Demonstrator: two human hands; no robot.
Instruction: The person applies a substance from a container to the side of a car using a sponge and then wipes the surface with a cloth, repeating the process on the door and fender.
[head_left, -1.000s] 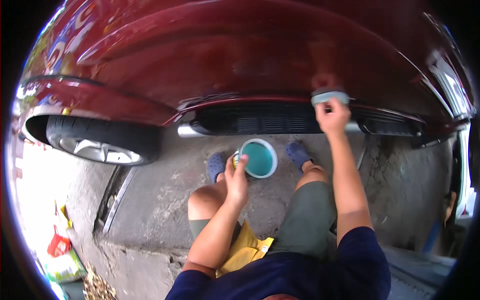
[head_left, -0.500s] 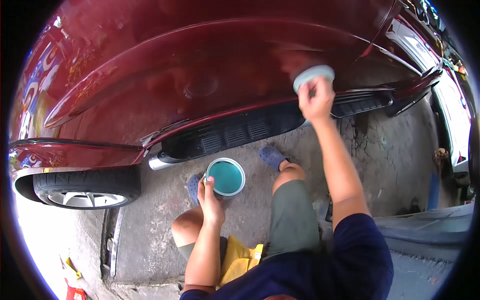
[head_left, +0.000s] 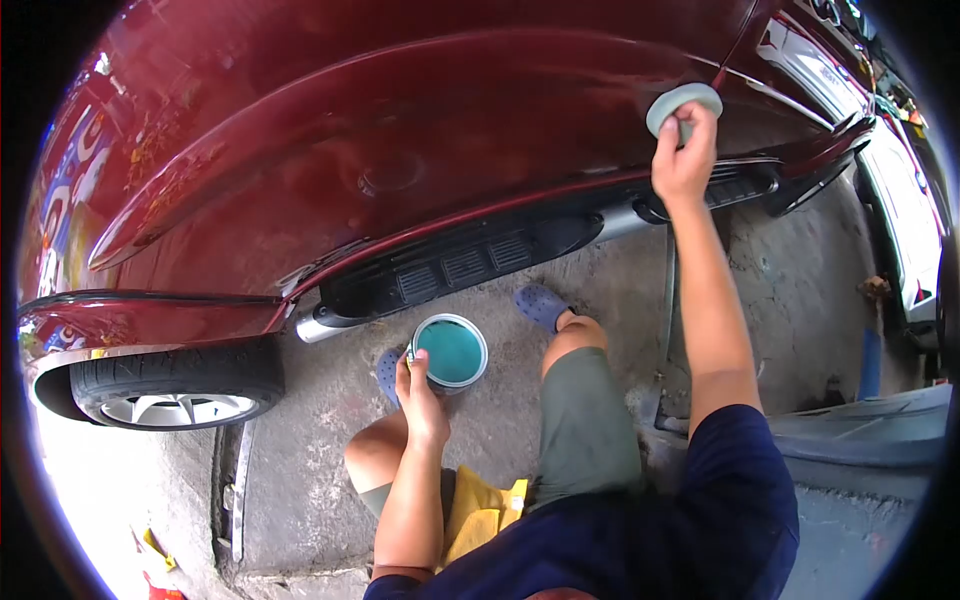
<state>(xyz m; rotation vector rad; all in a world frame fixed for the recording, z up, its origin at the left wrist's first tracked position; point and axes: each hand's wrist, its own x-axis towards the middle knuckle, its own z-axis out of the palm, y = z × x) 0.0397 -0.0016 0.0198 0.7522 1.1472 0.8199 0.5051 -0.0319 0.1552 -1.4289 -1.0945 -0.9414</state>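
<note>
I squat beside a dark red car (head_left: 420,140). My right hand (head_left: 684,160) presses a round pale green applicator pad (head_left: 682,100) against the lower door panel, up at the right. In my left hand (head_left: 420,392), low between my knees, is a round tin (head_left: 450,352) filled with teal wax, gripped by its rim. The tin hovers just above the concrete near my blue clogs (head_left: 540,303).
A black side step (head_left: 470,262) with a chrome tube end runs under the door. The car's wheel (head_left: 175,392) is at the left. A yellow cloth (head_left: 478,512) lies under my legs. Cracked concrete ground (head_left: 300,450) spreads below; another vehicle (head_left: 900,180) stands at the far right.
My right hand has slid the pad rightward and up along the door panel. The view shifted right. My left hand keeps the tin in about the same place.
</note>
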